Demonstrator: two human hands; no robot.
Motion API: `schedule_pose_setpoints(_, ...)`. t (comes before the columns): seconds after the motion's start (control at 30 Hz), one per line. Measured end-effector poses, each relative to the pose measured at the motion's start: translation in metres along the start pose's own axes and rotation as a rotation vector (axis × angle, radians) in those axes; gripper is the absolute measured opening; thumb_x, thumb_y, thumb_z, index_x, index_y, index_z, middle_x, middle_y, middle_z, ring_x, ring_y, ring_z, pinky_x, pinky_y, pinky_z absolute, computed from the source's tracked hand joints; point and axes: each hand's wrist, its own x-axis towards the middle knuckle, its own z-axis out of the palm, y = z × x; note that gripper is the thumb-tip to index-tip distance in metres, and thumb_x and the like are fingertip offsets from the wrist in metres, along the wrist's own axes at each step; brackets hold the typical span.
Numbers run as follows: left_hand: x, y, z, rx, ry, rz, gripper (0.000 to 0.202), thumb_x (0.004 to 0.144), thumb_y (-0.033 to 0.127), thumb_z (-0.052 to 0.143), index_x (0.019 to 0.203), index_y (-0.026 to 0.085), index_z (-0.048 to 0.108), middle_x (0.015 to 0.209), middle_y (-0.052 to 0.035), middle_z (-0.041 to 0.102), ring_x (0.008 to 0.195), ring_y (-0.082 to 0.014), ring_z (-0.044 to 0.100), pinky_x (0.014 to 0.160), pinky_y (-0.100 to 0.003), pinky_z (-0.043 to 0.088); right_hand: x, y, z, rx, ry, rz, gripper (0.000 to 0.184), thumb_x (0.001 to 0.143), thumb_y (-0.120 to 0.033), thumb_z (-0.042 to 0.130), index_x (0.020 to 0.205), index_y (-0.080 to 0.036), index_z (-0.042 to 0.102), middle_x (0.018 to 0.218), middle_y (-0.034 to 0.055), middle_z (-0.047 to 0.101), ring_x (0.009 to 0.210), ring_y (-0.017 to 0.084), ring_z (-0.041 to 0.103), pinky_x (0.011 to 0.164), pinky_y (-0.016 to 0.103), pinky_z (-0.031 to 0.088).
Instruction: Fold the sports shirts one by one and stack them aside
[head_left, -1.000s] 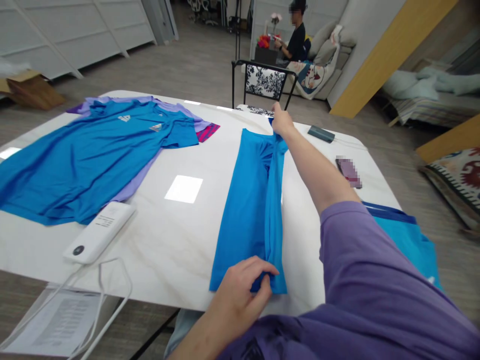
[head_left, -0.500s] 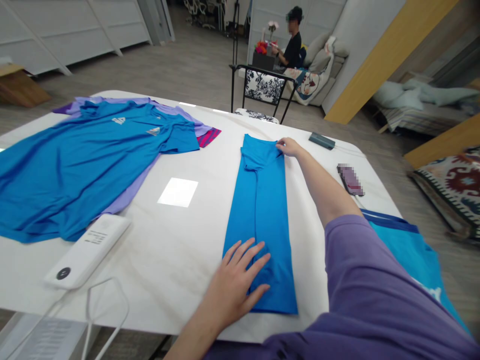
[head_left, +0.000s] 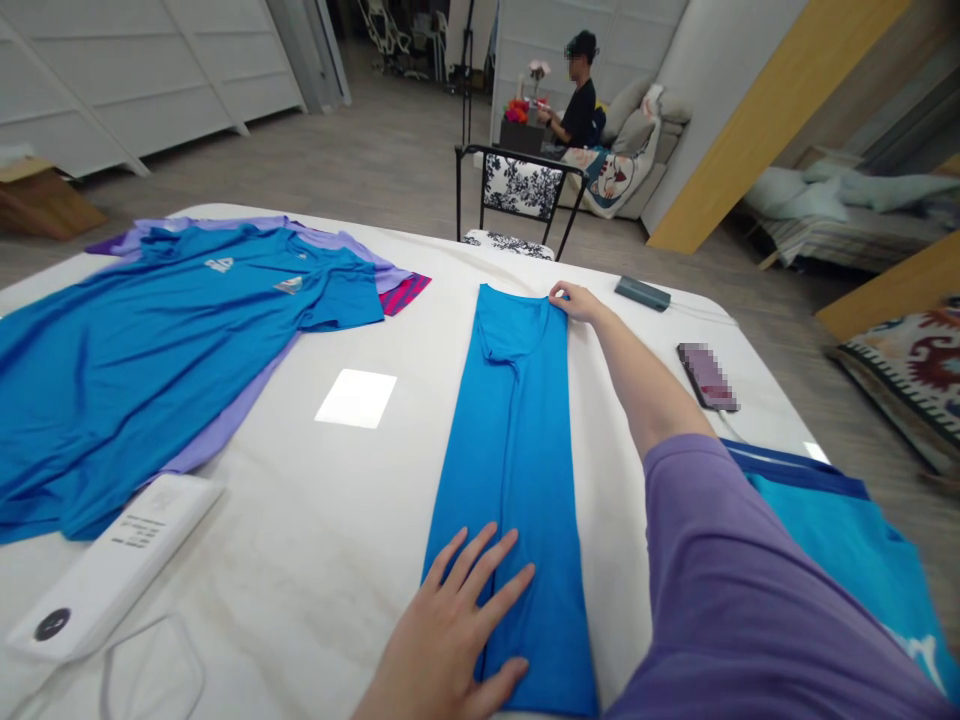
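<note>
A blue T-shirt (head_left: 536, 440), folded lengthwise into a narrow strip, lies on the white table with its neck end away from me. My left hand (head_left: 466, 620) rests flat on its near part, fingers spread. At the far right corner my right hand (head_left: 571, 300) pinches the fabric between thumb and fingers. One sleeve (head_left: 506, 338) is folded inward near the top. On the left, another blue T-shirt (head_left: 172, 340) is spread out over a lilac garment (head_left: 247, 400), with a pink-and-purple striped piece (head_left: 405, 295) showing at its edge.
On the white table (head_left: 300, 530) are a white device (head_left: 116, 570) with a cable, a dark grey box-shaped item (head_left: 642, 293) and a phone (head_left: 707, 376). Blue fabric (head_left: 840, 530) lies at the right edge. Beyond stands a chair (head_left: 521, 185); a person (head_left: 581, 105) sits farther back.
The view has tilted, so the table things sit lower. The sleeve that stuck out on the left now lies within the strip's edge, and the top edge is straighter. Both hands stay on the shirt.
</note>
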Motion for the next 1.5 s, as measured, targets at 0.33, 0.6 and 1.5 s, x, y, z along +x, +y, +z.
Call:
schedule_pose_setpoints(0.33,0.000,0.002,-0.001,0.095,0.066,0.017,0.106,0.093,0.062,0.076,0.182,0.061,0.019,0.191,0.0130,0.026,0.174,-0.0367,0.043,0.142,-0.064,0.044,-0.066,-0.076,0.055,-0.105,0.178,-0.102,0.059,0.113,-0.060,0.050,0.154,-0.023,0.070,0.165,0.0204,0.060,0.150,0.048,0.053,0.129,0.070,0.042)
schedule_pose_setpoints(0.6,-0.002,0.015,0.000,0.133,0.089,0.039,0.090,0.099,0.064,0.075,0.181,0.050,0.040,0.193,0.0018,0.030,0.177,-0.0386,0.035,0.147,-0.066,0.031,-0.141,-0.131,0.089,-0.110,-0.015,-0.141,0.085,0.112,-0.082,0.038,0.183,-0.036,0.041,0.193,-0.0009,0.027,0.181,0.036,0.020,0.149,0.063,0.007)
schedule_pose_setpoints(1.5,-0.157,-0.006,0.032,0.171,0.206,0.200,0.046,0.112,0.016,0.055,0.147,0.035,0.079,0.155,-0.0042,0.078,0.155,-0.0284,0.066,0.132,-0.057,0.047,-0.674,-0.191,0.094,-0.101,-0.066,-0.247,0.080,0.101,-0.023,0.072,0.174,-0.051,0.054,0.178,-0.0003,0.053,0.163,0.035,0.057,0.126,0.067,0.053)
